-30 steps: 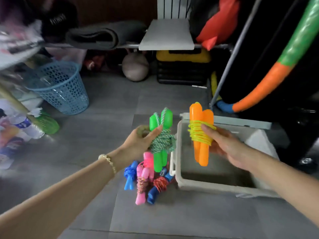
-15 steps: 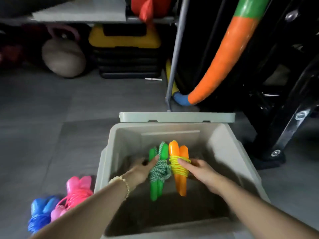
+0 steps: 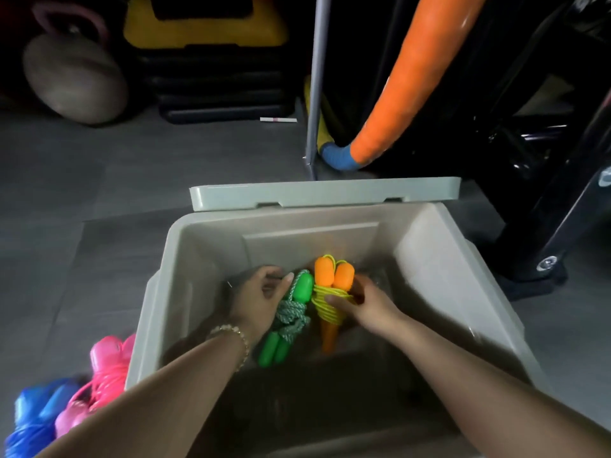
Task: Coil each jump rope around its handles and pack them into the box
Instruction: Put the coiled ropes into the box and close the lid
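Note:
Both my hands are down inside the grey plastic box [image 3: 456,285]. My left hand [image 3: 261,299] holds the green-handled jump rope [image 3: 287,322], its speckled cord coiled round the handles. Beside it my right hand [image 3: 367,304] grips the orange-handled jump rope [image 3: 332,282] wound with yellow cord. The two bundles lie side by side, low in the box near its floor. On the floor left of the box lie a pink coiled jump rope [image 3: 107,365] and a blue one [image 3: 36,414].
The box's lid [image 3: 324,193] stands open behind it. Beyond are a grey metal pole [image 3: 315,84], an orange and blue hoop [image 3: 393,104], a black frame [image 3: 562,193] at right, a yellow-and-black case [image 3: 205,54] and a grey ball-like weight [image 3: 72,77].
My hands carried the green and orange bundles from above the floor into the box and lowered them toward its bottom. The view has moved closer over the box.

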`<state>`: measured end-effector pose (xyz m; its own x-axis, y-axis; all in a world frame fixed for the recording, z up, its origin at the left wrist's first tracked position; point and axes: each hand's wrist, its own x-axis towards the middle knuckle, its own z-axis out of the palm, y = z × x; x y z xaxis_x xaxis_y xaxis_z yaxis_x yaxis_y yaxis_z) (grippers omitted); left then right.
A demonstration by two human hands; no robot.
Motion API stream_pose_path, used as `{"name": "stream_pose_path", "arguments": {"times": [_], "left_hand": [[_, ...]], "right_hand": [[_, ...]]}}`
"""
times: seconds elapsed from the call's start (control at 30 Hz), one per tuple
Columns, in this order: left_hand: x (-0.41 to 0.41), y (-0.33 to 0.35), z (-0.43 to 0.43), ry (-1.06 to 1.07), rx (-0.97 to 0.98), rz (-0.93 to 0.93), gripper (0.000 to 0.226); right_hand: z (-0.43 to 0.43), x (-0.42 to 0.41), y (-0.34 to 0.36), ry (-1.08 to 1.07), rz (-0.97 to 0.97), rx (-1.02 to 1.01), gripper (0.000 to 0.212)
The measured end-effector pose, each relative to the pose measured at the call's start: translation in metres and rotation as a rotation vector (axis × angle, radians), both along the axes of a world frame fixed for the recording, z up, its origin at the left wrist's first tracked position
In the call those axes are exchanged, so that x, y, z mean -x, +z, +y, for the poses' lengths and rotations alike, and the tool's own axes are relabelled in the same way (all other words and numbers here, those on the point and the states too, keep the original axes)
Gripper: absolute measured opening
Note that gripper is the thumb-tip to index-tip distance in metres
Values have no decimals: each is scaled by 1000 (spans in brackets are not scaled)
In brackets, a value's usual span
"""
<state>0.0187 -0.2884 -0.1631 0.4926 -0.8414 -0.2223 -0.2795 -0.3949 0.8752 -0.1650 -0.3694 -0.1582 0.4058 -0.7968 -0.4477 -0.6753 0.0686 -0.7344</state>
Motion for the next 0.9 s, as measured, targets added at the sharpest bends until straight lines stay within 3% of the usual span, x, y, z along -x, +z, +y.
{"name": "stream_pose_path", "arguments": {"times": [0.17,0.27,0.37,0.53,0.7,0.8,0.9], "left_hand": [[-3,58,15,-296,-141,-267,46],[-3,118,39,-463,-84,-524,48],[-13,172,80,-475,-2,-599,47],[-69,203,184,-353,-91,-761,72],[-134,175,276,-191,-370,-775,84],[-155,147,312,-129,-463,-757,61],[-168,116,328,-77,-517,-693,57]], "right_hand": [[14,8,54,193,247,249,70],[33,1,104,369,264,433,64],[64,-18,159,499,222,591,63],[141,-71,216,676,94,722,63],[204,-131,193,810,67,638,64],[230,-158,158,803,92,529,65],[248,-178,121,733,118,364,65]]}}
